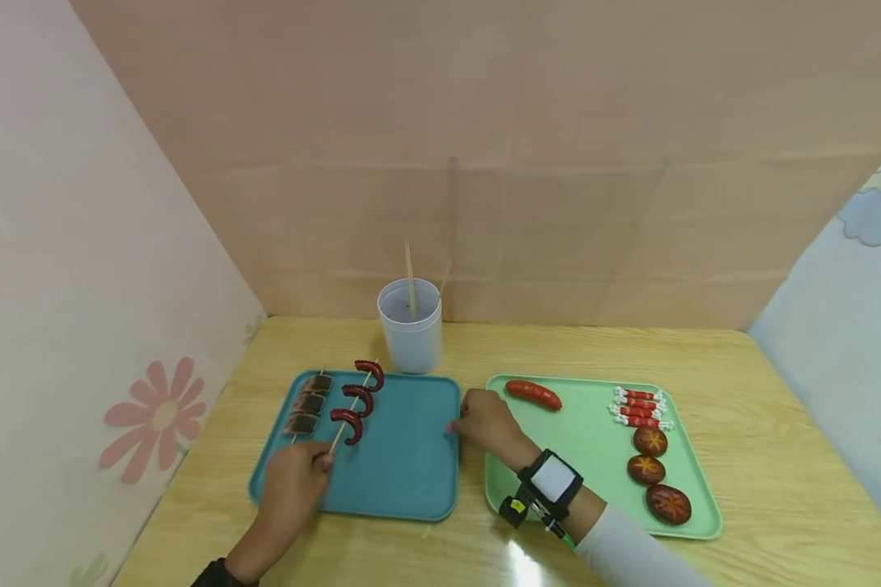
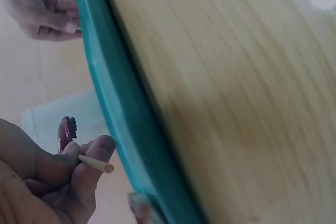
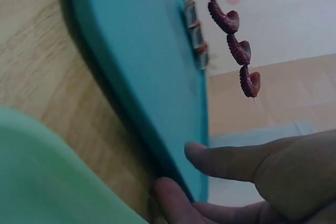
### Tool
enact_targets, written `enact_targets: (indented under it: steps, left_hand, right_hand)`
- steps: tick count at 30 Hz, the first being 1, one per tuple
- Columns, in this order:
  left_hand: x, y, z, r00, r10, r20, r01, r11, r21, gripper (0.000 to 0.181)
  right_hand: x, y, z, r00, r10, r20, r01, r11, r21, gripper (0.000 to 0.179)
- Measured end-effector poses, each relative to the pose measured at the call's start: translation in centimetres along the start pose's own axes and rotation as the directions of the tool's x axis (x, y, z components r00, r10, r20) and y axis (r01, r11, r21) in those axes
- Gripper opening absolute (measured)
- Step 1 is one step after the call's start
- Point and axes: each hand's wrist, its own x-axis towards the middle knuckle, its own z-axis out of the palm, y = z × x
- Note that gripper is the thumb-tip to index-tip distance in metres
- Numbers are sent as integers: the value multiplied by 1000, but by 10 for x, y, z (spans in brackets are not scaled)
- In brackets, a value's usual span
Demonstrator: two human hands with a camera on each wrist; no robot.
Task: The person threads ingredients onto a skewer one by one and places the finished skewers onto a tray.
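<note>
My left hand (image 1: 292, 481) pinches the lower end of a wooden skewer (image 1: 337, 438) between thumb and fingers. Three dark red curled pieces with bumpy edges, like octopus tentacles (image 3: 240, 51), are threaded on it, held above the left part of a blue tray (image 1: 404, 469). Another skewer, bearing flat brown-and-pink pieces (image 1: 309, 403), lies along that tray's left side. At the tray's right edge, my right hand (image 1: 490, 422) grips the rim, its thumb (image 3: 226, 161) on the inner side and fingers outside.
A white cup (image 1: 413, 338) holding several sticks stands behind the blue tray. To the right, a green tray (image 1: 558, 481) carries a red sausage (image 1: 533, 395), red-and-white wrapped sticks (image 1: 640, 408) and brown mushroom caps (image 1: 668, 504). Walls stand behind and at both sides.
</note>
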Motion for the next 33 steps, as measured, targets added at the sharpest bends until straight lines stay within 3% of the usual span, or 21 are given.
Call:
enact_targets:
  steps: [8, 13, 23, 33]
  left_hand:
    - [12, -18, 7, 995, -82, 61, 82, 997, -2, 9]
    - [14, -22, 8, 991, -103, 87, 102, 995, 21, 5]
    - [22, -17, 4, 979, -136, 152, 124, 989, 84, 9]
    - [23, -14, -1, 974, -139, 176, 119, 986, 118, 8]
  right_hand:
    - [3, -1, 7, 999, 43, -24, -42, 998, 43, 47]
    - [6, -1, 8, 999, 52, -8, -52, 997, 64, 45]
    - [10, -5, 5, 996, 83, 16, -83, 996, 7, 40]
    - [9, -5, 5, 998, 66, 17, -66, 998, 11, 44]
